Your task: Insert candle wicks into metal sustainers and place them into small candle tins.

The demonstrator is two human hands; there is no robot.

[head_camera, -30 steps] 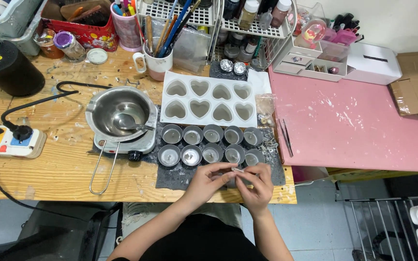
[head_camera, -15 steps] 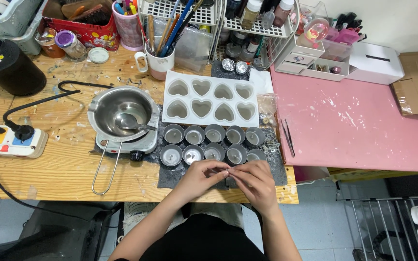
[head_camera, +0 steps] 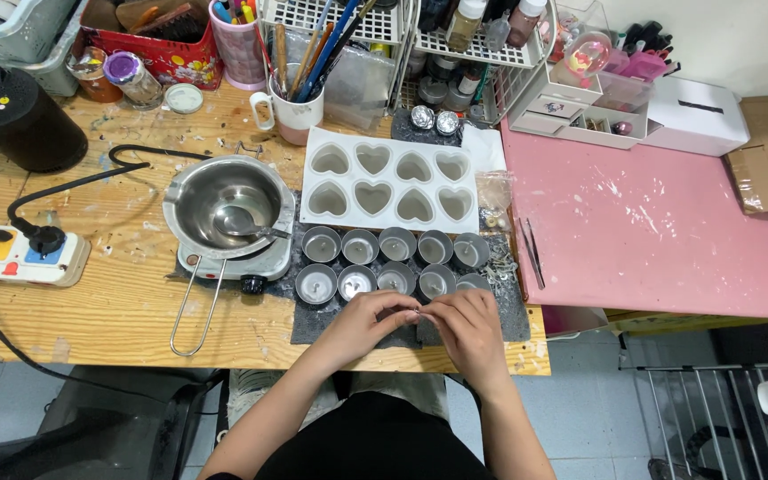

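Head view: small piece (head_camera: 419, 313) between both hands' fingertips.

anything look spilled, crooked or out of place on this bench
Nothing is tipped or spilled. The metal cups sit upright in two neat rows, and the heart mould lies flat. Only old marks stand out: white paint flecks on the pink table and stains on the wooden bench.

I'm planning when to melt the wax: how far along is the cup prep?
Done: ten small metal cups stand in two rows on the dark mat. In hand: left hand and right hand pinch something tiny between them. Left: the heart mould and the pot look empty.
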